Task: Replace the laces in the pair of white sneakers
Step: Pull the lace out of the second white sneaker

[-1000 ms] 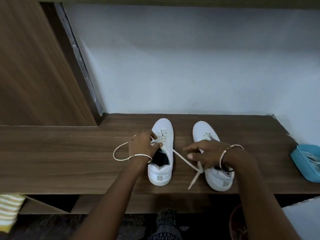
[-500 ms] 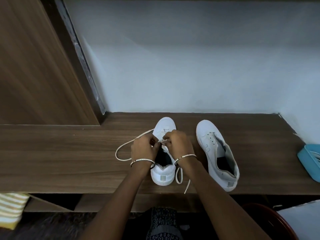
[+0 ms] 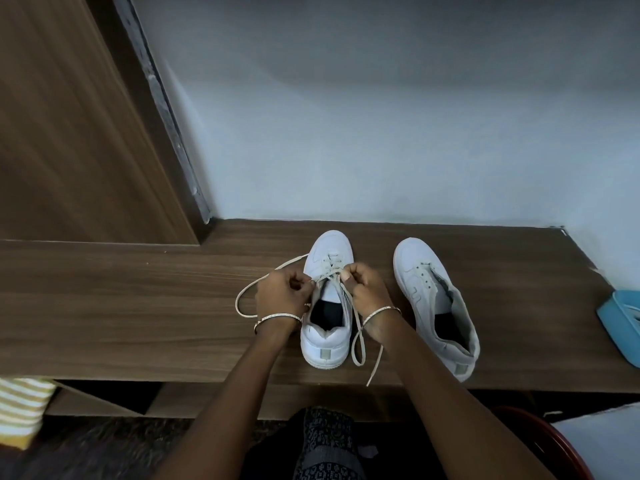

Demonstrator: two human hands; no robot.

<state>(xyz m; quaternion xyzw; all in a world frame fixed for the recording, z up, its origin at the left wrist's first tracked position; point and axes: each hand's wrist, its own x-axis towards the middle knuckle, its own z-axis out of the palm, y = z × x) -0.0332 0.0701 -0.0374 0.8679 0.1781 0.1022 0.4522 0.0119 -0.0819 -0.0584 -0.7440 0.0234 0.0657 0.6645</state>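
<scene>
Wood-grain worktop (image 3: 121,306) runs along a pale wall, with a brown wooden panel (image 3: 69,133) standing at its left end and a striped cloth (image 3: 20,407) below its front edge. A cream lace (image 3: 238,301) lies in a wide loop on the wood, leading to the left hand (image 3: 282,289), whose curled fingers pinch it beside the eyelets of the left sneaker (image 3: 329,247). That sneaker stands toe to the wall, with crossed lace over its tongue. The right hand (image 3: 367,289) pinches the other strand on the shoe's far side; a second ago it was down over the other shoe drawing the lace out sideways, and it has since come up to the eyelets. Compared with half a second ago, the two hands sit slightly further apart, so the crossing shows between them. A slack tail hangs past the worktop edge. The right sneaker (image 3: 415,265), now uncovered, lies just beside, angled outward. A blue tray (image 3: 616,320) sits at the far right.
</scene>
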